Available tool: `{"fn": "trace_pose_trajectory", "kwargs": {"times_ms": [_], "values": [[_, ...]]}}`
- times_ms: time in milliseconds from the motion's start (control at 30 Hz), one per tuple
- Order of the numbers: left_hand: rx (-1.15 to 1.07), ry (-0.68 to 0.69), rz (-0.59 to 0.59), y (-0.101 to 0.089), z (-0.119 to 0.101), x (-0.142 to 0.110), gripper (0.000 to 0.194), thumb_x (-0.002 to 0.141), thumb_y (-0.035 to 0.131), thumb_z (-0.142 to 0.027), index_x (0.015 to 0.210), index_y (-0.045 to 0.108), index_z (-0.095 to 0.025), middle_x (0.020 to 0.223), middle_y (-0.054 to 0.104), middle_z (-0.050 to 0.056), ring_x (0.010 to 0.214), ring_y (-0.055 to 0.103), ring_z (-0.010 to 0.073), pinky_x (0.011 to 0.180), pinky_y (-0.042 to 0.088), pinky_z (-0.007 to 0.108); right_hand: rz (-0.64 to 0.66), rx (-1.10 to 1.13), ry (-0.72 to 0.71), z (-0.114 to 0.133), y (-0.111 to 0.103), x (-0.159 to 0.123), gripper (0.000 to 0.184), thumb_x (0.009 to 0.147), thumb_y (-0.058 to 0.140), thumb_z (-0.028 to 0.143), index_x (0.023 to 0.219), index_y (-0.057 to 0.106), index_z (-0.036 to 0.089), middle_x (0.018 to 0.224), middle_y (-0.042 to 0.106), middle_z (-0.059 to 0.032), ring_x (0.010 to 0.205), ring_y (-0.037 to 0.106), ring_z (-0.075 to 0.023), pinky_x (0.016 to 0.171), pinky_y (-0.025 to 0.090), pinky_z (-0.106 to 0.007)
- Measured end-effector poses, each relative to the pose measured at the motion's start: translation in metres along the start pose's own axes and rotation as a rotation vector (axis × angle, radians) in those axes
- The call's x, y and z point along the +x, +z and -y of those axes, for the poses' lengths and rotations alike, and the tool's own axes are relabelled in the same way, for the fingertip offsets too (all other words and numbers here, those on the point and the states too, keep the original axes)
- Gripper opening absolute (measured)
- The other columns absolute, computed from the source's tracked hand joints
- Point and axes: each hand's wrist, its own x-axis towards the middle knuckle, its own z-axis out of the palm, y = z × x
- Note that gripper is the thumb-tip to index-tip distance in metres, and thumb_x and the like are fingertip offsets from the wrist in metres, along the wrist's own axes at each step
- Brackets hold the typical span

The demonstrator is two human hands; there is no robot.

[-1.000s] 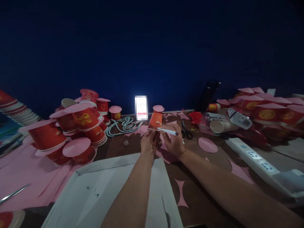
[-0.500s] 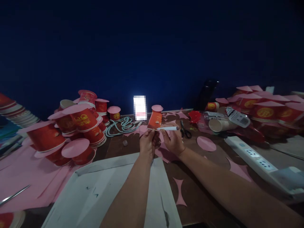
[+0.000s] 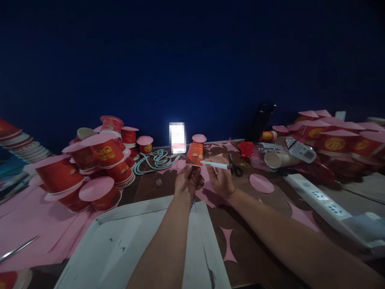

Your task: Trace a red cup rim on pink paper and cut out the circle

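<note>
My left hand (image 3: 185, 184) grips a red paper cup (image 3: 195, 154) from below, holding it upside down and tilted. My right hand (image 3: 221, 179) pinches a white pen (image 3: 215, 165) whose tip rests against the cup's lower edge. Both hands hover over pink paper scraps (image 3: 207, 192) on the brown table (image 3: 258, 237). Black scissors (image 3: 235, 165) lie just right of my right hand.
A heap of red cups capped with pink discs (image 3: 96, 164) fills the left; more cups (image 3: 337, 140) stand at the right. A white sheet (image 3: 144, 245) lies in front, a power strip (image 3: 325, 200) at right, coiled cable (image 3: 156, 158) behind, a loose pink disc (image 3: 261, 182).
The pen has tilted from level to slightly downward on the right, and the cup has shifted a little in my left hand. The hands stay in the same place.
</note>
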Motion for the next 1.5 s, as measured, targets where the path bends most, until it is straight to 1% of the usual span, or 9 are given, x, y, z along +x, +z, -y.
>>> {"fn": "trace_pose_trajectory", "kwargs": {"times_ms": [200, 300, 467, 633, 900, 1100, 1233, 1367, 1500], "values": [[0.009, -0.016, -0.023, 0.0013, 0.0013, -0.0002, 0.005, 0.079, 0.062, -0.007, 0.075, 0.062, -0.011, 0.069, 0.066, 0.003, 0.059, 0.064, 0.0088, 0.064, 0.054, 0.019, 0.051, -0.08, -0.032, 0.0051, -0.001, 0.0003, 0.016, 0.091, 0.051, 0.024, 0.103, 0.062, 0.022, 0.099, 0.066, -0.0089, 0.101, 0.058, -0.0251, 0.089, 0.045, -0.044], [0.029, -0.029, -0.02, -0.0003, 0.0016, -0.0004, 0.005, 0.076, 0.066, -0.01, 0.075, 0.062, -0.012, 0.07, 0.066, 0.003, 0.058, 0.064, 0.0091, 0.062, 0.053, 0.019, 0.075, -0.081, -0.041, 0.0045, -0.0006, 0.0003, 0.016, 0.09, 0.052, 0.024, 0.103, 0.062, 0.022, 0.1, 0.066, -0.0079, 0.099, 0.058, -0.0238, 0.092, 0.042, -0.044], [0.098, -0.059, 0.0, -0.0037, 0.0008, -0.0016, 0.013, 0.073, 0.072, -0.019, 0.078, 0.061, -0.014, 0.072, 0.067, 0.003, 0.059, 0.065, 0.0108, 0.063, 0.053, 0.023, 0.071, -0.092, -0.028, 0.0014, 0.0, -0.0001, 0.018, 0.091, 0.051, 0.024, 0.105, 0.061, 0.021, 0.104, 0.066, -0.0088, 0.099, 0.058, -0.0236, 0.093, 0.04, -0.044], [0.058, -0.029, -0.002, -0.0035, 0.002, -0.0006, 0.012, 0.071, 0.072, -0.015, 0.076, 0.061, -0.013, 0.068, 0.066, 0.002, 0.056, 0.063, 0.0096, 0.06, 0.053, 0.021, 0.073, -0.071, -0.045, 0.0022, -0.0004, -0.0001, 0.015, 0.09, 0.053, 0.023, 0.102, 0.062, 0.021, 0.101, 0.066, -0.0071, 0.097, 0.057, -0.0226, 0.093, 0.04, -0.042], [0.037, -0.031, 0.013, -0.0018, 0.0024, 0.0011, 0.006, 0.073, 0.068, -0.011, 0.074, 0.062, -0.011, 0.066, 0.064, 0.002, 0.051, 0.06, 0.0066, 0.054, 0.051, 0.016, 0.067, -0.063, -0.055, 0.0003, 0.0007, 0.0009, 0.016, 0.09, 0.052, 0.024, 0.103, 0.062, 0.021, 0.101, 0.067, -0.007, 0.098, 0.058, -0.0223, 0.096, 0.038, -0.044], [0.041, -0.031, -0.007, -0.0004, 0.0013, 0.0002, 0.006, 0.073, 0.069, -0.012, 0.073, 0.063, -0.011, 0.063, 0.063, 0.002, 0.047, 0.056, 0.0053, 0.05, 0.049, 0.014, 0.058, -0.053, -0.02, 0.002, 0.0008, 0.0017, 0.016, 0.091, 0.051, 0.024, 0.103, 0.062, 0.022, 0.099, 0.067, -0.0068, 0.096, 0.059, -0.0229, 0.092, 0.041, -0.044], [0.048, -0.024, -0.019, -0.0001, 0.001, -0.0008, 0.008, 0.072, 0.071, -0.012, 0.073, 0.063, -0.011, 0.068, 0.065, 0.004, 0.052, 0.06, 0.0065, 0.052, 0.049, 0.014, 0.05, -0.063, -0.015, 0.0038, 0.0018, 0.0007, 0.017, 0.092, 0.05, 0.025, 0.103, 0.062, 0.024, 0.098, 0.067, -0.0076, 0.097, 0.058, -0.0245, 0.092, 0.042, -0.045], [0.043, -0.011, -0.017, -0.0008, 0.0012, 0.0, 0.008, 0.073, 0.07, -0.011, 0.071, 0.063, -0.011, 0.067, 0.064, 0.003, 0.05, 0.058, 0.0056, 0.05, 0.048, 0.012, 0.05, -0.044, -0.027, 0.004, 0.0025, 0.0003, 0.015, 0.091, 0.051, 0.024, 0.101, 0.062, 0.023, 0.096, 0.067, -0.007, 0.096, 0.059, -0.0235, 0.093, 0.042, -0.045], [0.038, -0.059, -0.016, -0.0031, 0.0017, 0.0028, 0.006, 0.076, 0.068, -0.013, 0.072, 0.062, -0.011, 0.066, 0.063, 0.002, 0.047, 0.056, 0.0053, 0.048, 0.048, 0.014, 0.048, -0.05, -0.008, 0.003, 0.0035, -0.0007, 0.016, 0.09, 0.052, 0.022, 0.103, 0.061, 0.022, 0.099, 0.067, -0.0073, 0.098, 0.059, -0.0234, 0.094, 0.042, -0.045]]}}
